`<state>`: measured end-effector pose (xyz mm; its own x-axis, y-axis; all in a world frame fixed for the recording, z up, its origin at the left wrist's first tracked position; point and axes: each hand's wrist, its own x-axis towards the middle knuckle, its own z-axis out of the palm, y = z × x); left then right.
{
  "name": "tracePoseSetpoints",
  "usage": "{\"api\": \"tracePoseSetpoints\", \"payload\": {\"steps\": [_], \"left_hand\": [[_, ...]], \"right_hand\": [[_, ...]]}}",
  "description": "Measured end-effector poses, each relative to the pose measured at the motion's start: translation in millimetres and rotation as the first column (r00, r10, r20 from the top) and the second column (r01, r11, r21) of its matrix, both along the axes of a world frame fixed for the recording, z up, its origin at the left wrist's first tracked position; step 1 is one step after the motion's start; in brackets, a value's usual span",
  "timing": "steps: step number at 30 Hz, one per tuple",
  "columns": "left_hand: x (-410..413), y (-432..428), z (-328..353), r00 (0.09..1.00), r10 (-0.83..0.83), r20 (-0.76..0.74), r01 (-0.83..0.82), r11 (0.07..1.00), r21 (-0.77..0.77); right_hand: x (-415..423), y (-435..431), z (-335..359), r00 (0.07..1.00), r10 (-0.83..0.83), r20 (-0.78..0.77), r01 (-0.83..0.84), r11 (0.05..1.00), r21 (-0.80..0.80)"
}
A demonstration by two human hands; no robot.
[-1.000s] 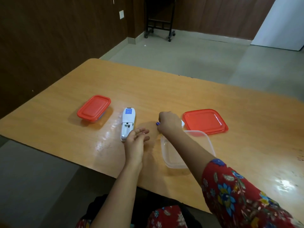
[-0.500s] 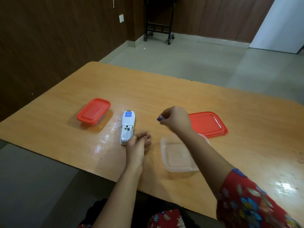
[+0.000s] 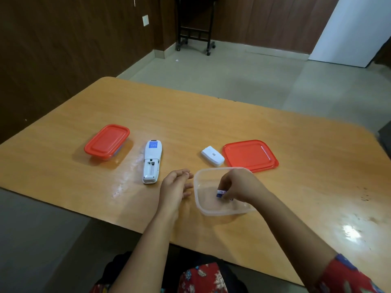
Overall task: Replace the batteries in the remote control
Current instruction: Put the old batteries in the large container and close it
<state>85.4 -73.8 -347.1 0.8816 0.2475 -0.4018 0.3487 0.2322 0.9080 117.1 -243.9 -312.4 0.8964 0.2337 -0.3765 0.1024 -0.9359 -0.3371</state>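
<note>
- Wooden table (image 3: 211, 123) fills the scene, glossy, orange-brown, with everything laid out on the near half.
- Red loose lid (image 3: 249, 155) lies flat on the right, just beyond the open clear container (image 3: 203, 206), which sits near the table's front edge.
- Over on the left, a closed container (image 3: 106, 142) with a red lid stands apart from the rest.
- Between the two, the white remote control (image 3: 152, 161) lies face down, lengthwise, battery bay open and showing bare; I see no cells in it.
- And the battery cover (image 3: 212, 158), small and white, rests on the table just left of the loose lid, touching neither hand.
- Right hand (image 3: 241, 186) is down inside the clear container, fingertips pressed together in a pinch on a battery (image 3: 220, 192), blue and white, right at the container's floor; whether it touches the bottom I cannot tell.
- Left hand (image 3: 174, 187) rests on the table between the remote's near end and the clear container, fingers loosely spread and slightly curled, holding nothing, close to the remote without touching it.
</note>
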Motion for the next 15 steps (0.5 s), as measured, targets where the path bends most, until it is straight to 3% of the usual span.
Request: {"api": "tracePoseSetpoints", "payload": {"steps": [5, 7, 10, 12, 13, 15], "left_hand": [[1, 0, -1, 1.000, -0.011, -0.004, 0.011, 1.000, 0.011], [1, 0, -2, 0.999, -0.040, -0.001, 0.040, 0.999, 0.032], [0, 0, -2, 0.996, -0.094, -0.009, 0.094, 0.993, 0.074], [-1, 1, -3, 0.991, -0.130, -0.013, 0.131, 0.985, 0.112], [-2, 1, -3, 0.989, -0.148, -0.016, 0.149, 0.981, 0.128], [-2, 3, -3, 0.985, -0.173, -0.024, 0.174, 0.973, 0.149]], "right_hand": [[-4, -11, 7, 0.995, -0.026, 0.098, 0.019, 0.998, 0.067], [2, -22, 21, 0.983, -0.139, 0.122, 0.103, 0.959, 0.265], [32, -42, 28, 0.895, -0.432, 0.110, 0.304, 0.773, 0.557], [60, -57, 16, 0.794, -0.568, 0.216, 0.416, 0.767, 0.488], [70, -63, 7, 0.764, -0.588, 0.265, 0.485, 0.795, 0.366], [85, -72, -12, 0.784, -0.582, 0.213, 0.582, 0.810, 0.069]]}}
